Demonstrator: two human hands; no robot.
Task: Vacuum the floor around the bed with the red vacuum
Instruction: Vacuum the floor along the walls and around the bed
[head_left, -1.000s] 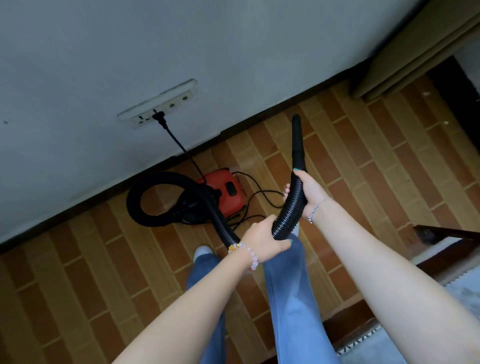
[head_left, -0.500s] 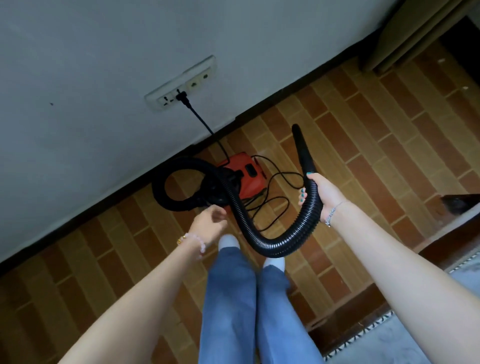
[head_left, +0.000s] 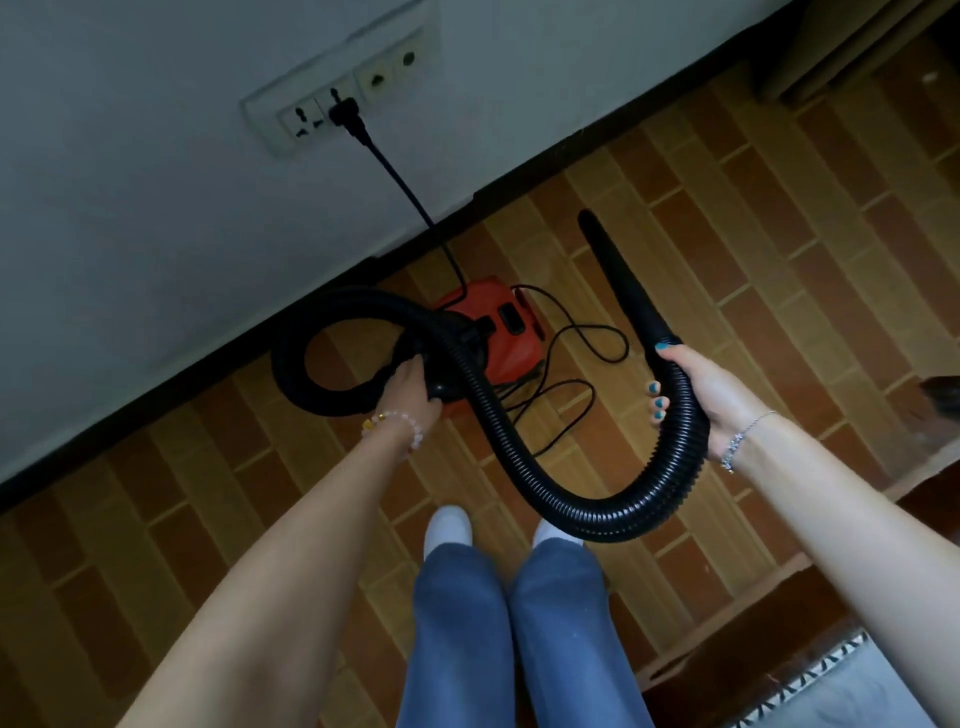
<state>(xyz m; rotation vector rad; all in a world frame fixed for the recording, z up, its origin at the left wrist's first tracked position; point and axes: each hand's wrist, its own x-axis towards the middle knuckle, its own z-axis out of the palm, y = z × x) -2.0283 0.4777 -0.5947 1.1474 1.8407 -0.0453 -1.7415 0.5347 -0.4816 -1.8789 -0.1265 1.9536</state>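
Landmark: red vacuum (head_left: 493, 332), on the brick-pattern floor (head_left: 779, 249) just short of the dark baseboard (head_left: 218, 358). Nearest the camera, bed corner (head_left: 810, 691) low right of it, with its wood frame edge; two jeans legs and white-socked feet (head_left: 449, 522) just in front of the vacuum. Right hand (head_left: 706, 400), right of the vacuum, is wrapped round the black ribbed hose (head_left: 571, 499) where it joins the tapered nozzle (head_left: 618, 275), nozzle tip pointing away toward the wall. Left hand (head_left: 410, 389) is down on the vacuum's black front part, fingers curled over it; cannot tell if clenched. Hose loops left of the vacuum, against the baseboard. Loose cord (head_left: 566, 364) right of it. Open floor right of the vacuum. Beyond, plug (head_left: 345, 111) in wall socket strip (head_left: 343, 93). No readable writing.
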